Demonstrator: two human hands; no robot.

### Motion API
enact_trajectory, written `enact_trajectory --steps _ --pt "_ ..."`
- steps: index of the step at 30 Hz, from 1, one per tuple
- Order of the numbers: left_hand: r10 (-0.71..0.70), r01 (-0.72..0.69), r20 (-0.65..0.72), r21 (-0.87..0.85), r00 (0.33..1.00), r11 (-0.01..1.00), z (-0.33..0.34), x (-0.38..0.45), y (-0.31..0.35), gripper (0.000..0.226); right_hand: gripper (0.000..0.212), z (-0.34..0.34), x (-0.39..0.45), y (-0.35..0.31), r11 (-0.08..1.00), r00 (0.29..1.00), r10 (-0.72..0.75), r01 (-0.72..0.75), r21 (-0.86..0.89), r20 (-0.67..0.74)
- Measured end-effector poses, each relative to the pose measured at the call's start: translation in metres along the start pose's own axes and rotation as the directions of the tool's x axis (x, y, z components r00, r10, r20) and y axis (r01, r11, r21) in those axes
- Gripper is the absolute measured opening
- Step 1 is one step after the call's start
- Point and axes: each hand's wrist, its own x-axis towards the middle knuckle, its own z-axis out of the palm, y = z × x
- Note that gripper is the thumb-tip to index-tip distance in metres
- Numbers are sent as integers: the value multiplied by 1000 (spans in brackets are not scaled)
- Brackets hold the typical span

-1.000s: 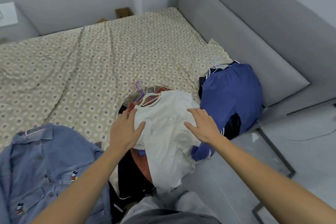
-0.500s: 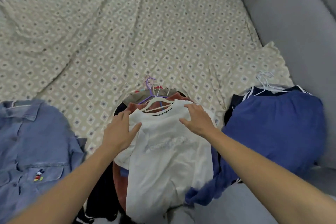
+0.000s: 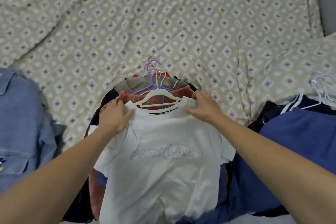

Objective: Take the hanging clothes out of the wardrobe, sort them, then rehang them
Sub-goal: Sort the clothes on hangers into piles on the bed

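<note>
— Where's the white T-shirt?

— Top of the middle pile on the bed, still on its white hanger, near edge of the mattress. The left hand holds its left shoulder, thumb on top and fingers curled over the shoulder edge; the right hand grips the right shoulder the same way.

— How will it handle?

— Light and limp, I'd judge. Thin cotton, it'll sag and slide off if the hanger tips. Best held at the shoulders over the hanger arms, or by the hook.

— Can you reach the hook?

— Hard to say. Several hooks bunch together just beyond the collar, a purple hanger among them, and which belongs to which I can't tell.

— What's underneath?

— Mostly hidden. A pink ribbed garment, something olive, something dark. The denim shirt at left and the blue garment at right are both cut off by the frame.
</note>
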Motion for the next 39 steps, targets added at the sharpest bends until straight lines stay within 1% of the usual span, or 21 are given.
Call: enact_trajectory --steps 3,5,7,10,12,14,16,18,20,22,24,26,29,32,35,39 --pt "16 -17 -29 -30 999 999 -4 -4 3 52 46 -6 -2 -1 998 996 -58 59 -10 60" --pt "34 -36 -42 -57 999 998 -8 -10 3 49 45 -10 -9 -4 996 987 -93 90 26 131" --pt "85 -92 -82 -91 993 992 -12 -21 4 49 48 -14 -21 -9 991 983 -122 112 73 139" --pt "152 -163 -68 -187 986 969 -22 -51 5 41 46 -21 -49 -20 991 990 -120 114 75 74" --pt "199 -210 -68 -257 978 943 -32 -75 4 45 44 -29 -71 -30 992 993 -112 110 65 30" --pt "214 -230 -87 -311 973 922 -47 -101 0 51 50 -40 -98 -44 992 994 -105 106 63 -11" --pt "215 -248 -130 -350 968 903 -65 -124 -5 56 52 -55 -125 -61 990 992 -114 117 74 -50" --pt "209 -272 -203 -364 957 891 -89 -145 -10 59 49 -74 -153 -84 986 985 -136 145 79 -109" --pt "232 -314 -259 -343 938 885 -123 -176 -17 55 48 -95 -194 -112 986 975 -145 156 55 -169" --pt "252 -356 -317 -332 914 873 -160 -212 -24 48 40 -113 -236 -142 988 964 -143 151 21 -225" --pt "273 -394 -360 -323 892 861 -192 -250 -34 48 35 -127 -277 -172 988 947 -149 152 -10 -285" --pt "290 -427 -405 -302 867 852 -221 -289 -48 47 40 -139 -320 -207 987 917 -155 160 -15 -368" --pt "311 -471 -476 -264 823 842 -263 -338 -76 47 46 -152 -371 -255 980 853 -180 199 -13 -490" --pt "335 -525 -569 -207 752 826 -313 -377 -105 50 49 -169 -404 -307 971 780 -222 231 -60 -585" --pt "327 -539 -663 -139 674 831 -367 -412 -129 51 49 -192 -425 -358 950 723 -298 289 -120 -623" --pt "288 -492 -741 -66 606 868 -427 -446 -162 47 50 -225 -430 -421 900 645 -417 390 -193 -641"
